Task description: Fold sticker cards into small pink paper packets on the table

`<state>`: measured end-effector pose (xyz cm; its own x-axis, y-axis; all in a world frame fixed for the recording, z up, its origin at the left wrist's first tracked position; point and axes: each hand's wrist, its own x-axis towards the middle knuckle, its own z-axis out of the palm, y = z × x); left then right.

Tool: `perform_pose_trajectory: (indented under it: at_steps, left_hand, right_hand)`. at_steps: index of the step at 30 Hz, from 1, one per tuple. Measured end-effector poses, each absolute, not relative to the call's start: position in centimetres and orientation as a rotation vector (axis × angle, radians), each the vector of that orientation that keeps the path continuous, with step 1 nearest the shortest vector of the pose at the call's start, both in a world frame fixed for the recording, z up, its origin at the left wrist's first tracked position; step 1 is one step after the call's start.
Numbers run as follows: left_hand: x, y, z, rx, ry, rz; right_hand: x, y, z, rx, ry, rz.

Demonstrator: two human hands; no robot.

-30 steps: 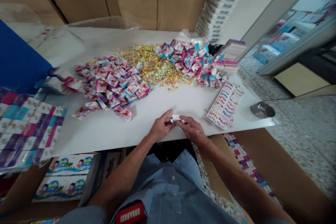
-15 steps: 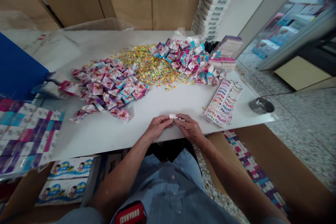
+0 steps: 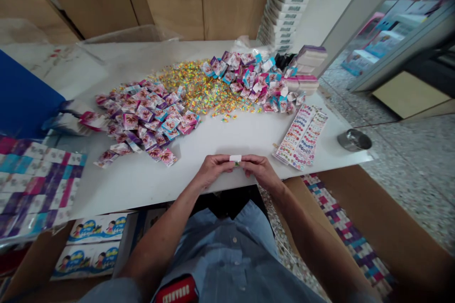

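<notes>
Both hands meet over the table's front edge, holding one small white piece of card (image 3: 235,157) between them. My left hand (image 3: 213,168) pinches its left end with thumb and fingers. At the other end my right hand (image 3: 259,169) is closed on it too. A tiny green bit (image 3: 237,164) shows just below the white part, between the thumbs; what it is I cannot make out. Beyond my left hand lies a heap of small printed boxes (image 3: 145,112). Farther back are a spread of small yellow and multicoloured pieces (image 3: 199,86) and a second heap of small boxes (image 3: 249,75).
Sticker sheets (image 3: 301,139) lie to the right, near a round metal tin (image 3: 354,140) at the table corner. Stacked flat cartons (image 3: 308,68) stand behind them. Wrapped boxes (image 3: 39,180) are at left. An open cardboard box (image 3: 384,218) sits below the right edge.
The white card has turned so its face shows more fully, and the green bit has come into sight. My right hand's fingers have drawn lower and closer around it.
</notes>
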<state>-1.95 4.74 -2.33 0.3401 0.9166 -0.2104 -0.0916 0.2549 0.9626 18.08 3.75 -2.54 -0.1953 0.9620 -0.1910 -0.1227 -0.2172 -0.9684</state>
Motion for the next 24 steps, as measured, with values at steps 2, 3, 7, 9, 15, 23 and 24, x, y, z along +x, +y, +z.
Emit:
perform_pose_trajectory:
  at_steps: [2,3,7,9,15,23,24]
  left_hand:
    - [-2.1,4.5,-3.0,1.266,1.021,0.95]
    - [-2.2,4.4,-3.3,1.361,1.04,1.008]
    - [-2.5,4.3,-4.1,1.701,0.939,1.154]
    - [-2.7,4.3,-4.1,1.805,0.873,1.154]
    - [-3.2,4.4,-3.4,1.859,0.853,1.096]
    - [-3.0,4.0,-2.1,1.691,0.961,1.0]
    - [-3.0,4.0,-1.9,1.683,0.969,0.985]
  right_hand:
    - [17.9,4.0,-3.0,-1.123,-1.098,1.556]
    - [17.9,4.0,-3.2,-1.098,-1.106,1.531]
    - [18.3,3.7,-3.7,-0.969,-1.311,1.351]
    - [18.5,3.3,-3.4,-0.957,-1.439,1.284]
    - [18.5,3.3,-2.5,-0.967,-1.548,1.115]
    - [18.7,3.8,-3.0,-0.987,-1.571,1.154]
    - [18.7,3.8,-3.0,-0.984,-1.565,1.164]
